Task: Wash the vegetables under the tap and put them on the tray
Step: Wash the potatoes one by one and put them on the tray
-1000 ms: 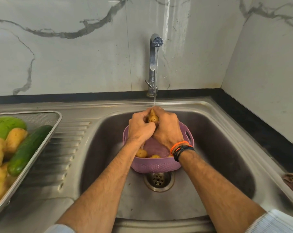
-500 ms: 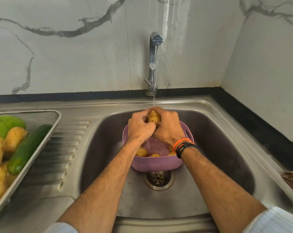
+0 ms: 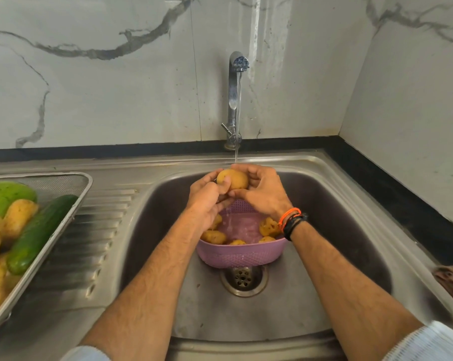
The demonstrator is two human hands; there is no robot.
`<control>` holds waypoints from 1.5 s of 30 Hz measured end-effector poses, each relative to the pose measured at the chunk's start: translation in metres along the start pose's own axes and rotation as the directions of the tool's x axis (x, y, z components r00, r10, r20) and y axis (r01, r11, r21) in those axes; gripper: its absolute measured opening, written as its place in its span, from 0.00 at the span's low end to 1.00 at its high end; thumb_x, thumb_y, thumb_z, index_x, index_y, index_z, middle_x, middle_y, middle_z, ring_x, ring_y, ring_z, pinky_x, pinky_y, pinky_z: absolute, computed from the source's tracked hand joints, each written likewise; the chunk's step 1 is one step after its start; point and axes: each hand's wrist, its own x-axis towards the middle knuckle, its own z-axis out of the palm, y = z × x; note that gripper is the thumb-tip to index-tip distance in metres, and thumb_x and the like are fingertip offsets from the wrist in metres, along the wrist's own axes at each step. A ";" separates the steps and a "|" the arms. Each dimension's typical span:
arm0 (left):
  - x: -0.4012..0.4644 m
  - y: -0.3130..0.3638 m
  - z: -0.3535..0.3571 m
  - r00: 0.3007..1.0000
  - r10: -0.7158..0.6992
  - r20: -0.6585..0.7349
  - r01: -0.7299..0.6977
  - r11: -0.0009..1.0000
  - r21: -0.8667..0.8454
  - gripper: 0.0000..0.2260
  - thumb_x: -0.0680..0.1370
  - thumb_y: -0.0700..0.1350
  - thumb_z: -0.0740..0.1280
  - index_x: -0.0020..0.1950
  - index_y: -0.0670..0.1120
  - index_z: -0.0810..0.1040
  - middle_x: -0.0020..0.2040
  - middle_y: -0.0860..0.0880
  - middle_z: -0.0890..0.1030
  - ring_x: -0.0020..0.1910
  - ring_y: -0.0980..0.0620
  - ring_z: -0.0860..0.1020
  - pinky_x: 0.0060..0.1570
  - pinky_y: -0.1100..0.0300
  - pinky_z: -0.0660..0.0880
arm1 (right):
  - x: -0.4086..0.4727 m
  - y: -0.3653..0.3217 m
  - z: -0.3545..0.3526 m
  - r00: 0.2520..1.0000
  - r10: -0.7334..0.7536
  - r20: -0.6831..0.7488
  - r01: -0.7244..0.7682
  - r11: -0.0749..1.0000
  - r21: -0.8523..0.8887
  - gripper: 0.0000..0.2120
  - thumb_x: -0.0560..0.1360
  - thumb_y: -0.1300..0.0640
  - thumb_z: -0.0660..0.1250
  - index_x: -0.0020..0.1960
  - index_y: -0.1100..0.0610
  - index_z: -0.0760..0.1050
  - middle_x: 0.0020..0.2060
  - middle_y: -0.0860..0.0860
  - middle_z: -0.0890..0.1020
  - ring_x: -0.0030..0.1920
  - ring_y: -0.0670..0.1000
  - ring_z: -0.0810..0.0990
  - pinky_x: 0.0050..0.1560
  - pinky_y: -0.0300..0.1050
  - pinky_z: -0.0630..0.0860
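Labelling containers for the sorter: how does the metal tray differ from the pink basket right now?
1. The metal tray is steel mesh and rectangular; the pink basket is perforated plastic and rounded.
2. The tray sits on the drainboard, the basket inside the sink over the drain.
3. The tray holds potatoes, a cucumber and a green vegetable; the basket shows only potatoes.

Shared: both hold vegetables and let water drain.

One potato [image 3: 233, 179] held at twelve o'clock; about five potatoes in the basket [image 3: 242, 255]; one cucumber [image 3: 39, 234] at nine o'clock.
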 end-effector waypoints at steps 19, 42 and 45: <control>-0.001 -0.002 0.008 0.997 -0.067 -0.048 0.052 0.960 -0.274 0.05 0.78 0.34 0.69 0.53 0.37 0.79 0.46 0.40 0.82 0.43 0.50 0.82 0.45 0.54 0.82 | 0.001 0.000 0.000 1.000 -0.009 0.015 0.008 0.998 0.054 0.26 0.73 0.68 0.73 0.69 0.57 0.75 0.62 0.52 0.81 0.62 0.46 0.80 0.64 0.40 0.75; 0.003 -0.003 0.004 0.990 -0.131 -0.058 0.106 0.941 -0.321 0.13 0.75 0.33 0.71 0.59 0.34 0.78 0.56 0.37 0.82 0.46 0.48 0.83 0.49 0.49 0.83 | -0.003 -0.006 -0.004 1.000 0.008 0.013 -0.008 1.000 -0.015 0.24 0.72 0.65 0.75 0.67 0.55 0.77 0.61 0.51 0.82 0.61 0.45 0.80 0.64 0.42 0.76; 0.005 -0.004 0.005 0.987 -0.144 -0.067 0.114 0.935 -0.336 0.14 0.74 0.33 0.72 0.59 0.33 0.78 0.56 0.36 0.82 0.46 0.48 0.84 0.49 0.48 0.83 | -0.003 -0.005 -0.004 1.000 0.003 0.005 -0.003 1.000 -0.026 0.24 0.72 0.64 0.75 0.67 0.54 0.77 0.61 0.52 0.82 0.61 0.45 0.80 0.64 0.41 0.76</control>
